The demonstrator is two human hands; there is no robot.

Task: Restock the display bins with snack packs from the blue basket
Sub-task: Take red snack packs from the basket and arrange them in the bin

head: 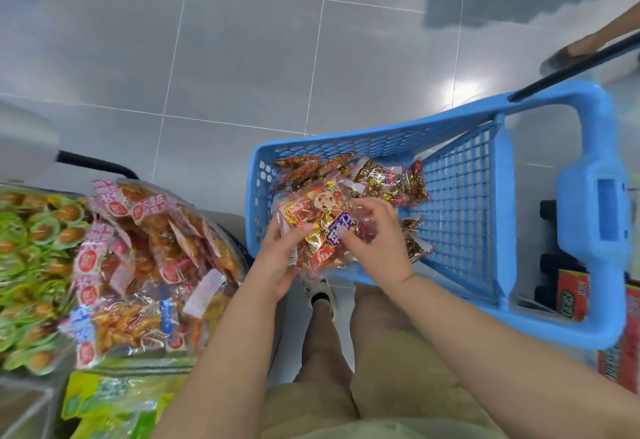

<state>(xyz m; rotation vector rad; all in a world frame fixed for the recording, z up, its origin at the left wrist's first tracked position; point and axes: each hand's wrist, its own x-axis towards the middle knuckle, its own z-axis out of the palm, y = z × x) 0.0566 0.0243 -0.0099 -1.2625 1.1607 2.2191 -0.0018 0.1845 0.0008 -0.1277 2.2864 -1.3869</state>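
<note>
A blue plastic basket (460, 203) stands on the floor ahead of me with several shiny red and gold snack packs (391, 182) piled at its left end. Over that end, both hands hold a bunch of clear red and orange snack packs (311, 220). My left hand (277, 258) grips the bunch from below on the left. My right hand (375, 237) pinches it from the right, fingers curled over the top. To my left, a display bin (145, 265) is heaped with pink-labelled orange snack packs.
At the far left a bin of green-wrapped snacks (31, 265) sits beside the pink one, with green packs (114, 400) below. Red boxes (575, 296) stand right of the basket. Another person's foot (585, 47) is at the top right. Grey floor tiles (242, 57) lie ahead.
</note>
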